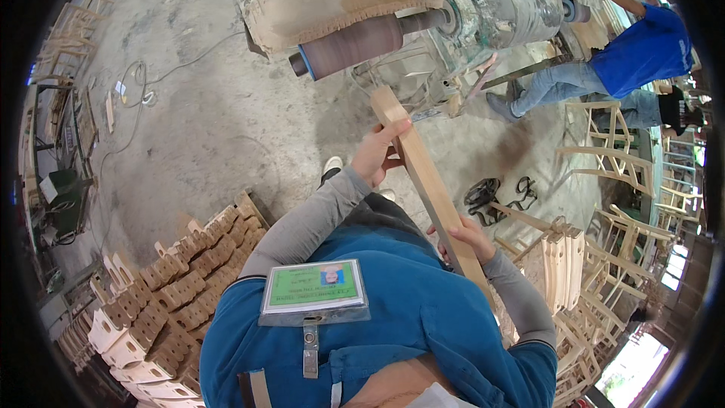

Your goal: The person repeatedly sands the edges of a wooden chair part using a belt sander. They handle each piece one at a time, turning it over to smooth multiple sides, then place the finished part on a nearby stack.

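Observation:
A long, pale wooden bar (428,174) with squared edges slants across in front of me. Its far end points toward the sanding machine, and its near end passes beside my right forearm. My left hand (380,153) grips the bar near the far end, thumb on top. Lower down, my right hand (470,240) is closed round the bar, its fingers partly hidden beneath. Beyond the far end is the machine's brown sanding roller (353,47) with a blue edge; the bar appears apart from it.
Stacks of shaped wooden parts (177,279) stand at my lower left. On the right are upright boards (555,264) and chair frames (612,147). Black straps (483,195) lie on the floor. A co-worker in a blue shirt (642,49) is at the upper right. A cable (140,117) crosses the floor.

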The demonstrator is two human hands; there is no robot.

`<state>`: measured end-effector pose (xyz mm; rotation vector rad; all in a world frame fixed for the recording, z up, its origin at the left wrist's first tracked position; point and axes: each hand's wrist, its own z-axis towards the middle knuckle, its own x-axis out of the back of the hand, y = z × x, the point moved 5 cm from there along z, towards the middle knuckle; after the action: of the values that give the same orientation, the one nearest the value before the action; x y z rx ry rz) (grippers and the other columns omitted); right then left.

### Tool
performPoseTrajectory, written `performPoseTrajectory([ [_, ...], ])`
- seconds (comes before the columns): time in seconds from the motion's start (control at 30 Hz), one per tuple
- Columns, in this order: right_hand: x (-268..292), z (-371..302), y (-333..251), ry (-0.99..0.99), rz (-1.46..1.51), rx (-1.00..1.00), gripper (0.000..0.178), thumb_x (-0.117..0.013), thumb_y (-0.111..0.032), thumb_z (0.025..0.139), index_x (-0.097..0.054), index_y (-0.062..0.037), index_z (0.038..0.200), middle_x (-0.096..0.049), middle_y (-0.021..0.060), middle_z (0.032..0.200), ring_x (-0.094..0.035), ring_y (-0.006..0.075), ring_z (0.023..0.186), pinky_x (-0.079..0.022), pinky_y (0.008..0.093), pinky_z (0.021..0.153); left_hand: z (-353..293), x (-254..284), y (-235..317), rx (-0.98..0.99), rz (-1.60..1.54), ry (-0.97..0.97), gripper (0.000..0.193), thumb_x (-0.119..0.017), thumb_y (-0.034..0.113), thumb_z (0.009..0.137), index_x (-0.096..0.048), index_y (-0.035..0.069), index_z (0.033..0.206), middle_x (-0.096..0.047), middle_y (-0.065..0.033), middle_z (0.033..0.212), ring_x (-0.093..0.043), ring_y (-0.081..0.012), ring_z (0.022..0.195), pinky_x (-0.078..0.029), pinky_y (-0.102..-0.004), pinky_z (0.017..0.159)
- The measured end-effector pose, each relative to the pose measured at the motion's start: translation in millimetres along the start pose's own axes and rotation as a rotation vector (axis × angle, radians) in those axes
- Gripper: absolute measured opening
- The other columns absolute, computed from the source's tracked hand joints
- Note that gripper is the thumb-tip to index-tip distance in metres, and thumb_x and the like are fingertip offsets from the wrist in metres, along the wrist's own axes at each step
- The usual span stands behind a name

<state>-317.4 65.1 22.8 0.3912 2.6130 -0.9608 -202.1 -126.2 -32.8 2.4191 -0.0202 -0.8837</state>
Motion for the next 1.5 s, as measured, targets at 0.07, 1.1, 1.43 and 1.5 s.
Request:
performPoseTrajectory([
  [0.07, -13, 12, -18, 0.029, 0.081, -0.013, 0.065, -0.056, -0.031, 0.081, -0.030, -0.0051, 0.134, -0.053, 0.0135, 0.097, -0.056, 0.0165, 0.066, -0.049, 0.0277, 0.052, 10, 12, 12, 0.011, -0.004, 0.024, 0.042, -0.063, 0.034, 0.080, -0.050, 0.008, 0.109, -0.053, -0.0072, 0.097, -0.055, -0.0208, 0.087, -0.048, -0.0388, 0.078],
  [1.1, -66, 54, -100, 0.202, 0.136, -0.126, 0.057, -0.055, -0.029, 0.080, -0.033, -0.0049, 0.127, -0.051, 0.0120, 0.085, -0.053, 0.0156, 0.056, -0.047, 0.0281, 0.043, 45, 36, 61, 0.016, -0.171, -0.118, 0.047, -0.064, 0.031, 0.081, -0.046, 0.004, 0.114, -0.047, -0.0090, 0.106, -0.054, -0.0220, 0.096, -0.051, -0.0398, 0.081],
  [1.43, -69, 50, -101, 0.191, 0.109, -0.083, 0.049, -0.055, -0.029, 0.080, -0.037, -0.0026, 0.117, -0.052, 0.0137, 0.085, -0.054, 0.0178, 0.058, -0.047, 0.0289, 0.043, 47, 39, 60, 0.001, -0.169, -0.116, 0.047, -0.064, 0.032, 0.081, -0.046, 0.004, 0.114, -0.049, -0.0091, 0.104, -0.056, -0.0225, 0.092, -0.051, -0.0394, 0.081],
  [1.5, -66, 56, -100, 0.197, 0.127, -0.084, 0.049, -0.055, -0.029, 0.080, -0.037, -0.0026, 0.117, -0.052, 0.0137, 0.085, -0.054, 0.0178, 0.058, -0.047, 0.0288, 0.043, 49, 39, 62, 0.005, -0.158, -0.130, 0.047, -0.064, 0.032, 0.081, -0.046, 0.004, 0.114, -0.049, -0.0091, 0.104, -0.056, -0.0225, 0.093, -0.051, -0.0396, 0.081],
])
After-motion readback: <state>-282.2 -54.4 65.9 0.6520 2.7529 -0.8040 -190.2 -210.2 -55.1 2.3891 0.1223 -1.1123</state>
